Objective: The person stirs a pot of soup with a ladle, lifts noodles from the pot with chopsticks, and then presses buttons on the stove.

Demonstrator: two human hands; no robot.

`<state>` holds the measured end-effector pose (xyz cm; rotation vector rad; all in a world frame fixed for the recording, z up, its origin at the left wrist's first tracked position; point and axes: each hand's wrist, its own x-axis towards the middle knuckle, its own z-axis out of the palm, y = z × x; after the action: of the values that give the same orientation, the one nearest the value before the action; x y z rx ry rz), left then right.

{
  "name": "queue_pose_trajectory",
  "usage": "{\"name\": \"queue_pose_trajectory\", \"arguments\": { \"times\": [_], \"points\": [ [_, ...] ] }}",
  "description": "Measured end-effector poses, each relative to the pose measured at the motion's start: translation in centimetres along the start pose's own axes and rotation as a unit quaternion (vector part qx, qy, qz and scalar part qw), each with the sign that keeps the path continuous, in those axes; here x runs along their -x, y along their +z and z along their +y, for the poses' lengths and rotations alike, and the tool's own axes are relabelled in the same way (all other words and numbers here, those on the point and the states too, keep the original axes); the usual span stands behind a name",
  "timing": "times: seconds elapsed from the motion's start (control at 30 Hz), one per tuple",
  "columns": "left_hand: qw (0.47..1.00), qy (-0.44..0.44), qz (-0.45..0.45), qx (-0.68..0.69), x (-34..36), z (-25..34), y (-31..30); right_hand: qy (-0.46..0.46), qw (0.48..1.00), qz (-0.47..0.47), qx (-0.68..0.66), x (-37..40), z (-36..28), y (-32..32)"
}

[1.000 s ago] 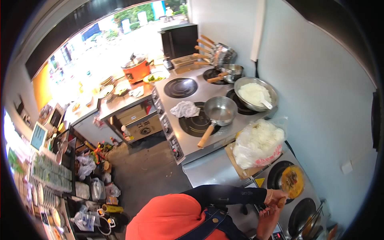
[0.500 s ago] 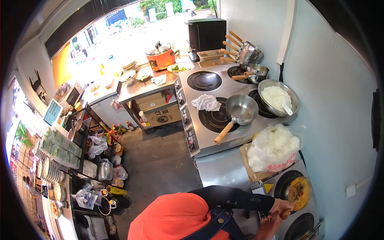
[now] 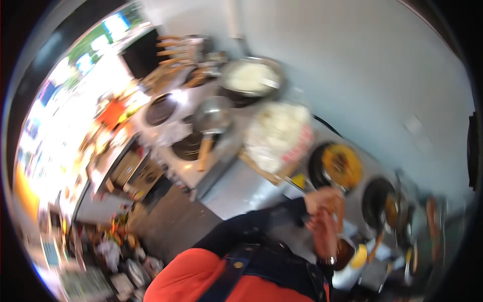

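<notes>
The view is smeared by motion. A pan of orange-yellow food (image 3: 343, 165) with dark bits in it sits over the dark round burner near the wall. My left hand (image 3: 320, 199), at the end of a black sleeve, is closed at the near side of this pan, where its handle comes out. Right below it, touching or almost touching, my right hand (image 3: 323, 227) points up with its fingers curled; a bracelet or watch band circles the wrist. Blur hides what those right fingers hold. Beside the pan lies another burner (image 3: 378, 201) with a second pan partly over it.
A plastic bag of white noodle-like food (image 3: 279, 132) lies on a board left of my hands. Beyond stand a saucepan (image 3: 212, 115), a steel bowl of white food (image 3: 251, 78) and stacked wooden-handled pans (image 3: 193, 49). Blurred utensils and containers (image 3: 375, 274) crowd the lower right.
My view has swung right and tilted, bringing the second pan and lower-right containers into sight. Both hands remain together by the pan of orange-yellow food, whose contents now face the camera more.
</notes>
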<state>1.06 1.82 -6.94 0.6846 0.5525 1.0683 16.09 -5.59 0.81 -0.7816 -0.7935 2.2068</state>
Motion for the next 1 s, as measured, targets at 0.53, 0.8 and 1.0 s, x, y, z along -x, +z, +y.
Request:
{"name": "queue_pose_trajectory", "arguments": {
  "times": [0.53, 0.8, 1.0],
  "points": [
    [0.968, -0.134, 0.040, 0.211, 2.1, 5.2, 5.8, -0.041, 0.999, -0.029, -0.017, 2.0, -1.9, -0.5],
    [0.957, -0.144, 0.050, 0.248, 2.2, 5.9, 6.4, -0.047, 0.999, -0.021, -0.019, 2.3, -1.7, -0.6],
    [0.948, -0.149, 0.025, 0.281, 1.9, 5.9, 6.1, -0.048, 0.999, -0.014, -0.017, 2.7, -1.5, -0.5]
  ]
}}
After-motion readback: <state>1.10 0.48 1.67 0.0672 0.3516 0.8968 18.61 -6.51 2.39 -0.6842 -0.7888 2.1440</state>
